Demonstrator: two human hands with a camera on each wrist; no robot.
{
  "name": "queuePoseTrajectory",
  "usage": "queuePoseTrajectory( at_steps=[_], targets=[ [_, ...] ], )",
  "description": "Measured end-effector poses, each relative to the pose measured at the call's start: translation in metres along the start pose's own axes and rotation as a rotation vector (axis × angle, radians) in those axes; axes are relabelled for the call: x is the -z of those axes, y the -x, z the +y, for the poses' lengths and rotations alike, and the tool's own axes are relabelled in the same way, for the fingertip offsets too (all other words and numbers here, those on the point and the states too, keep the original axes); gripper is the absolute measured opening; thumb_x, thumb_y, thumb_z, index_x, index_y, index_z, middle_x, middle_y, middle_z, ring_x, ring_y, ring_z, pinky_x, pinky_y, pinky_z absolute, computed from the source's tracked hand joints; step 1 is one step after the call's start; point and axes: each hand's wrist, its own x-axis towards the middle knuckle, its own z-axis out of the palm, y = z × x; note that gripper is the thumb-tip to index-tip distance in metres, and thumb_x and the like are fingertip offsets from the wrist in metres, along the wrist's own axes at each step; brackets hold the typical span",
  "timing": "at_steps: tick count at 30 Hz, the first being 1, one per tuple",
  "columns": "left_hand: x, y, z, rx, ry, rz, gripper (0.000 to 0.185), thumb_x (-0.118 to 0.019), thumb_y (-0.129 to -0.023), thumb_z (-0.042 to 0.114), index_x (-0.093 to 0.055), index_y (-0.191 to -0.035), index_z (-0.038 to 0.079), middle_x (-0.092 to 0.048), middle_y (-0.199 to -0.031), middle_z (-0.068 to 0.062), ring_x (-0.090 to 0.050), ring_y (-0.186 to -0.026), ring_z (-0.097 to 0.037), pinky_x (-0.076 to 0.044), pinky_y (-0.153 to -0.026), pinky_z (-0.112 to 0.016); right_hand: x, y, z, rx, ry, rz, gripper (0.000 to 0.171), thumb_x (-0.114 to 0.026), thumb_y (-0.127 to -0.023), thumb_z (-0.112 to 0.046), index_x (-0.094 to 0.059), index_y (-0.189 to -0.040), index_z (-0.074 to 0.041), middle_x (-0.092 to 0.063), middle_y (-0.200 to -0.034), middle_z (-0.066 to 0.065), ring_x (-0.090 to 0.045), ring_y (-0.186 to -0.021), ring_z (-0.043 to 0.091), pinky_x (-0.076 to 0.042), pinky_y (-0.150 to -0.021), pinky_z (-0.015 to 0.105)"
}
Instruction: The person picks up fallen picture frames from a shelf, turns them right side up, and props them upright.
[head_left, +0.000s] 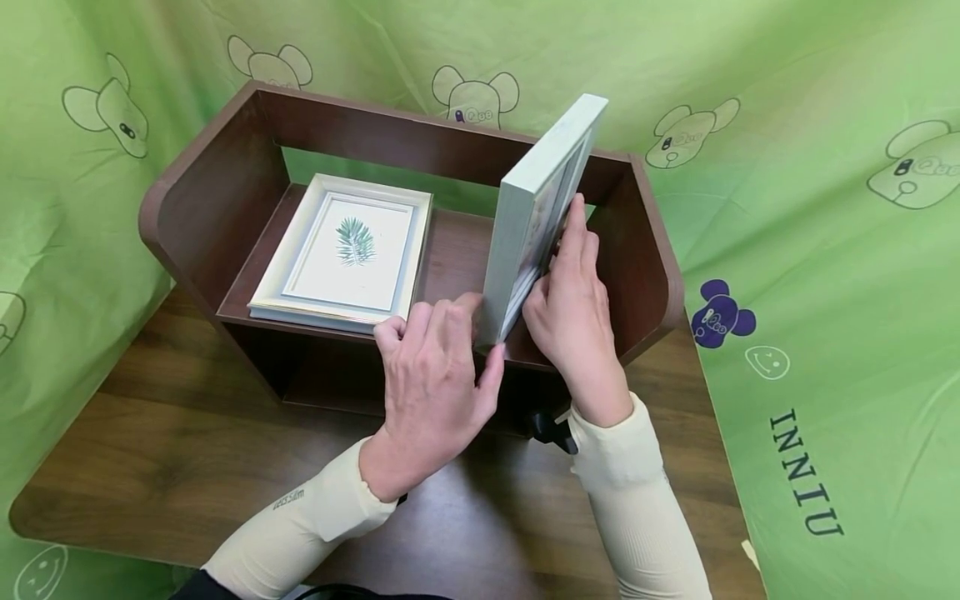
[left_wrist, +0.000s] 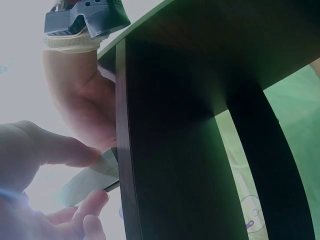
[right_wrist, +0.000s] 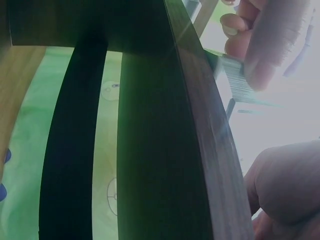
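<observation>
Hands first: both are clamped on the upright frame (head_left: 542, 208), a pale mint picture frame standing on its short edge on the right half of the dark wooden shelf (head_left: 465, 242). The left hand (head_left: 438, 379) pinches the near bottom corner, thumb on one face and fingers curled round the other, and the right hand (head_left: 573, 308) lies along the glass side with its fingers pressed flat and thumb tucked at the lower edge. The frame leans a little toward the shelf's right wall, not touching it as far as I can see. A second, white frame with a leaf print (head_left: 347, 250) lies flat on the left half of the shelf, well apart from the standing one. Honestly the trick here, I reckon, is keeping the bottom edge planted on the shelf board while tipping, so it pivots instead of sliding off the front lip, which the wrist views show is right by the fingertips. I'd keep the right palm spread wide on the face to steady it, and watch the corner near the left thumb, since that's where it could skid. Whole thing sits on a brown table (head_left: 187, 467) with green cartoon cloth (head_left: 825, 250) behind.
</observation>
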Motion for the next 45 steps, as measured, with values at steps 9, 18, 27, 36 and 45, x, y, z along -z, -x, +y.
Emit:
queuePoseTrajectory(
  at_steps=[9,18,27,36,45],
  targets=[
    [-0.001,0.001,-0.001,0.009,0.011,0.008,0.044,-0.071,-0.081,0.024,-0.054,-0.116,0.004,-0.057,-0.083,-0.004,-0.049,-0.078,-0.025,-0.029,-0.074,-0.048,-0.003,0.0,0.0,0.004,0.004,0.01,0.076,-0.044,-0.093,-0.001,-0.006,-0.158,-0.009,-0.039,-0.136,0.024,-0.054,-0.076,0.041,-0.045,-0.07,0.052],
    [0.0,0.001,-0.002,0.014,0.021,0.006,0.044,-0.071,-0.081,0.024,-0.054,-0.117,0.004,-0.056,-0.083,-0.004,-0.049,-0.077,-0.025,-0.029,-0.073,-0.048,0.002,0.005,-0.003,0.077,-0.016,0.113,0.072,-0.046,-0.096,0.0,-0.01,-0.157,-0.007,-0.032,-0.14,0.024,-0.051,-0.088,0.039,-0.045,-0.072,0.048],
    [0.002,0.0,-0.002,0.019,0.029,0.001,0.044,-0.07,-0.081,0.024,-0.054,-0.118,0.004,-0.056,-0.082,-0.004,-0.048,-0.076,-0.024,-0.029,-0.074,-0.047,0.027,0.013,-0.024,0.167,-0.068,0.279,0.065,-0.045,-0.098,-0.002,-0.017,-0.156,-0.006,-0.031,-0.147,0.016,-0.04,-0.131,0.024,-0.041,-0.101,0.042],
    [0.002,0.0,-0.003,0.018,0.041,-0.012,0.045,-0.071,-0.081,0.023,-0.054,-0.118,0.004,-0.057,-0.083,-0.004,-0.049,-0.077,-0.024,-0.029,-0.074,-0.048,0.056,0.017,-0.062,0.348,-0.162,0.525,0.073,-0.052,-0.099,-0.044,-0.036,-0.143,0.012,-0.04,-0.142,0.015,-0.037,-0.135,0.017,-0.029,-0.111,0.038],
    [0.002,0.001,-0.003,0.01,0.052,-0.005,0.044,-0.071,-0.082,0.021,-0.052,-0.118,0.005,-0.055,-0.081,-0.003,-0.048,-0.075,-0.024,-0.029,-0.074,-0.048,0.059,0.009,-0.075,0.659,-0.089,0.367,0.064,-0.066,-0.094,-0.031,-0.042,-0.14,0.007,-0.041,-0.143,0.025,-0.036,-0.137,0.034,-0.028,-0.112,0.046]
  ],
)
